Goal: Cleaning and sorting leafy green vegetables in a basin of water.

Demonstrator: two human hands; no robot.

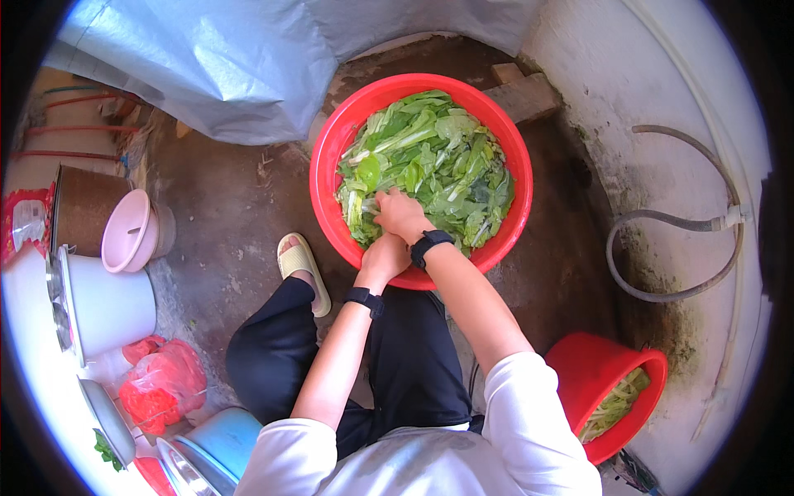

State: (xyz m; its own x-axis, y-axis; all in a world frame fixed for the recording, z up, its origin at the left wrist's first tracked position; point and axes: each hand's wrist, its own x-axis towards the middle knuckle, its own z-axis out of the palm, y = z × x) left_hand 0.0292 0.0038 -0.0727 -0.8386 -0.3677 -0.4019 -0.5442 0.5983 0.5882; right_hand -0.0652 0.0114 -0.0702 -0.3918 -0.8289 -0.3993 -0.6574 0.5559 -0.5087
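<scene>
A large red plastic tub point(324, 186) stands before me, holding a heap of leafy green vegetables point(434, 149) with pale stems. My right hand point(400, 214) reaches over the near left part of the heap, its fingers bent at the pale stems; whether they grip any is hidden. Just below it, by the tub's near rim, is my left hand point(384, 254), partly covered by the right hand and wrist, so its fingers cannot be made out. Both wrists wear black bands.
A second red bucket point(602, 384) with cut greens stands at lower right. A grey hose point(664, 217) hangs on the right wall. A pink basin point(127, 232), white bucket point(115, 304), red plastic bags point(167, 384) and blue basin point(226, 434) line the left. Silvery sheeting point(248, 68) hangs beyond.
</scene>
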